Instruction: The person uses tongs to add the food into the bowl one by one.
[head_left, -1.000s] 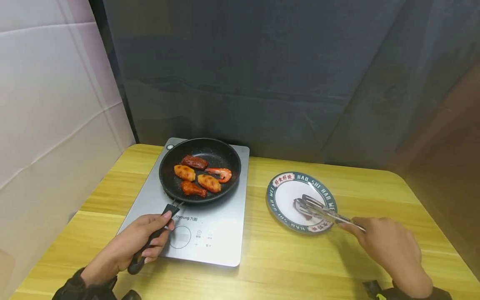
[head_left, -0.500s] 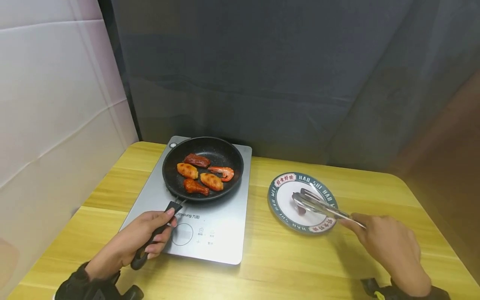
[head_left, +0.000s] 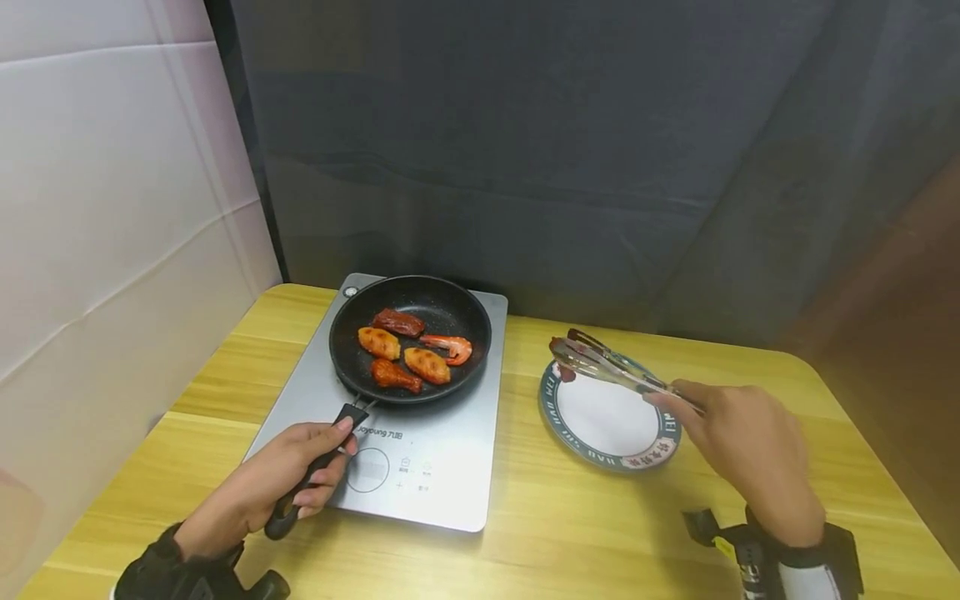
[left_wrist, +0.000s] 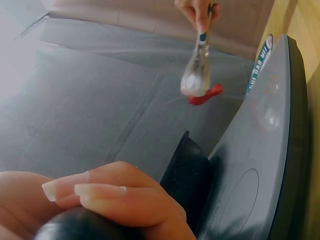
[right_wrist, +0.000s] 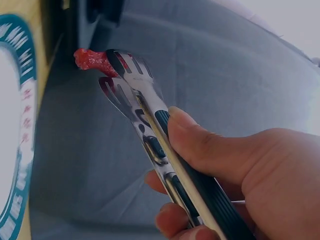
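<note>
My left hand [head_left: 296,471] grips the black handle [head_left: 313,473] of a frying pan [head_left: 450,310] on a silver induction cooker. In the pan lie two orange chicken wings [head_left: 427,365], a drumstick [head_left: 393,375], a dark-red slab of meat [head_left: 399,322] and a shrimp [head_left: 457,348]. My right hand [head_left: 738,442] holds metal food tongs [right_wrist: 155,125] with dark green grips. Their tips pinch a red piece of food with a knobbed end [right_wrist: 92,60], raised above the far left rim of a white plate [head_left: 607,417] with a green lettered border. The tongs hide part of that piece.
The induction cooker [head_left: 450,467] lies left of the plate on a yellow wooden table [head_left: 570,533]. A dark grey curtain [head_left: 510,167] stands behind the table, with a pale sheet [head_left: 127,250] at the left.
My right hand has lifted the tongs and the red piece off the plate and moved them up and slightly left. The left hand keeps its grip on the pan handle.
</note>
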